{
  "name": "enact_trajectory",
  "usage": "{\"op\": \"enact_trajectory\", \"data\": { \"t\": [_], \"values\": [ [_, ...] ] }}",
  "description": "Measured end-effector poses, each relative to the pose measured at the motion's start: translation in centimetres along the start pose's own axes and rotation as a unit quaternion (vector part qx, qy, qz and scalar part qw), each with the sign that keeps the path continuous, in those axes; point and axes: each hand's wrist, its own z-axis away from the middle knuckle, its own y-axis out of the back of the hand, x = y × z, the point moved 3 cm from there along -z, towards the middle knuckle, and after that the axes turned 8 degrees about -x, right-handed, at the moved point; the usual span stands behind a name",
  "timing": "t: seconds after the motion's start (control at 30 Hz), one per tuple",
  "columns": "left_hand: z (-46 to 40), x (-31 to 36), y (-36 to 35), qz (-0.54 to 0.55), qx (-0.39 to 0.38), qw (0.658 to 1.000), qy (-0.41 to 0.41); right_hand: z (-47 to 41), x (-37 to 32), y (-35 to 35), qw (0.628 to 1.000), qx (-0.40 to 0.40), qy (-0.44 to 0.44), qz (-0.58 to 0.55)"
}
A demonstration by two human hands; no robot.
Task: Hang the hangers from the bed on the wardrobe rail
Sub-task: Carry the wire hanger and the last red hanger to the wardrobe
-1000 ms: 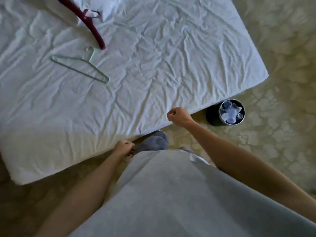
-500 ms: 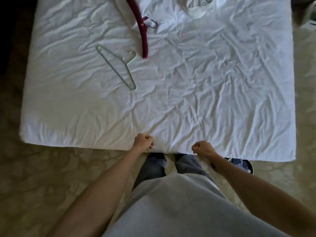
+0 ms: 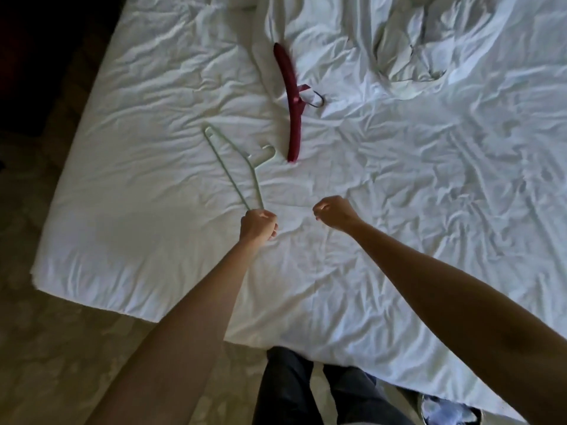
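Note:
Two hangers lie on the white bed (image 3: 429, 210). A pale green wire hanger (image 3: 234, 168) rests left of the middle, its hook toward a padded dark red hanger (image 3: 291, 96) farther back. My left hand (image 3: 257, 225) hovers as a fist at the green hanger's near corner, which is hidden behind the knuckles; no grip on it shows. My right hand (image 3: 334, 211) is also a fist, a little to the right over bare sheet, and holds nothing.
Crumpled white bedding (image 3: 405, 56) is bunched at the back right of the bed. Patterned floor (image 3: 61, 348) runs along the bed's left and near sides. My legs stand against the near edge, and a small bin (image 3: 445, 409) sits beside them on the right.
I have come to the bed's near edge and leaned over it. Both arms have stretched forward from the edge; my left fist now reaches the green hanger's near corner.

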Motion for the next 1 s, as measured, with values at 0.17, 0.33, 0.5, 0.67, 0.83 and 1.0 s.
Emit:
{"op": "enact_trajectory", "data": {
  "t": [0.17,0.33,0.5,0.67,0.83,1.0],
  "values": [
    [-9.7,1.2,2.3,0.003,0.032,0.999,0.044,-11.6,-4.7,2.4,1.0,0.012,-0.005,0.014],
    [-17.1,1.3,2.7,-0.046,0.085,0.994,0.056,-21.2,-7.2,3.2,0.995,0.092,-0.033,0.002],
    [-21.5,0.3,0.4,-0.107,0.111,0.987,0.034,-27.2,-7.3,2.6,0.986,0.151,-0.061,-0.036],
    [-23.5,-0.7,-0.4,-0.17,0.122,0.978,0.019,-29.7,-7.1,1.7,0.988,0.136,-0.066,-0.031],
    [-21.5,-1.5,0.7,-0.11,0.094,0.989,0.039,-25.6,-6.1,1.2,0.987,0.118,-0.078,-0.074],
    [-14.7,-1.3,1.7,-0.05,0.123,0.99,-0.039,-15.9,-4.9,-0.3,0.98,0.159,-0.059,-0.105]
  ]
}}
